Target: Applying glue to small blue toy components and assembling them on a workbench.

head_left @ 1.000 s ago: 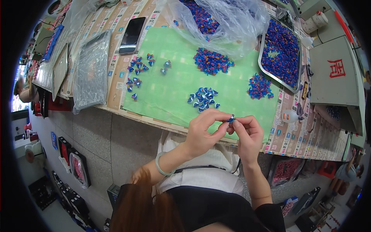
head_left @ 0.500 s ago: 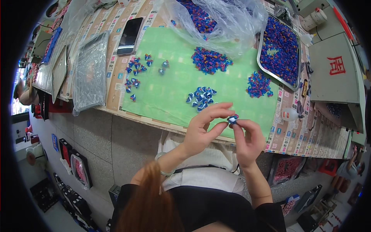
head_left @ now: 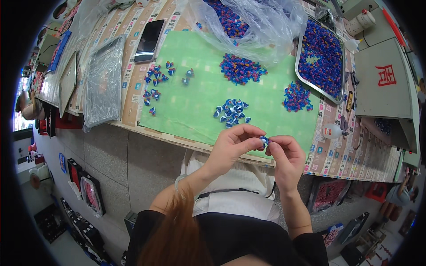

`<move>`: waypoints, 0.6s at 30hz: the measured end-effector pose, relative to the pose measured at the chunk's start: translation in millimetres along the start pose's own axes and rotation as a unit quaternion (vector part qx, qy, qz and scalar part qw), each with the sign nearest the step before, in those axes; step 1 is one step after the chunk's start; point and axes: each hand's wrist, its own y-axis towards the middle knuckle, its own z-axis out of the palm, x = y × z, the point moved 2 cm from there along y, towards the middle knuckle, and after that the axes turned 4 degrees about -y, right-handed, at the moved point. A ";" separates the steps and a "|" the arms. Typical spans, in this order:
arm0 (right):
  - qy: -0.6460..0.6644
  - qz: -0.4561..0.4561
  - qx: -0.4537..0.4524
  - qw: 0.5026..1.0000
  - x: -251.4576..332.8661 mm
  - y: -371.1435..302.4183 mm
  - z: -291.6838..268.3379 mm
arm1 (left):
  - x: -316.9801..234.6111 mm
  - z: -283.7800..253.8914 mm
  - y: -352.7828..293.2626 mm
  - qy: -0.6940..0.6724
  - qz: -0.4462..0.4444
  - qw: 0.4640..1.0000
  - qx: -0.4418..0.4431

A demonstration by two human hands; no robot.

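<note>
While both hands meet over the near edge of the green sheet on the counter, one small piece sits at their fingertips. Piece: tiny, rounded, dark blue with a white patch facing up. Left hand: grip pinched down on it, thumb and forefinger nearly together. Right hand: grip also narrowed to a pinch, on the piece's right side. A cluster of blue-and-white pieces lies just beyond the left hand.

Hard to see: fingertips cover much of the piece; underside out of view, fine detail too small to read. Right hand's other fingers curl partly out of sight. Hair blocks part of the left forearm. Clear plastic bag runs off the top edge; folds blur the bits inside.
</note>
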 end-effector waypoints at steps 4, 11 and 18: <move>-0.005 0.005 0.005 1.000 -0.4 0.6 2.0 | 0.2 0.3 -0.1 -0.010 -0.014 1.000 -0.010; -0.114 -0.136 -0.281 0.943 -25.2 -6.5 -62.9 | -55.2 -102.3 7.6 0.531 0.179 0.747 -0.357; -0.285 -0.189 -0.490 0.802 -30.6 11.0 -152.1 | -42.5 -82.5 18.9 0.554 0.135 0.779 -0.259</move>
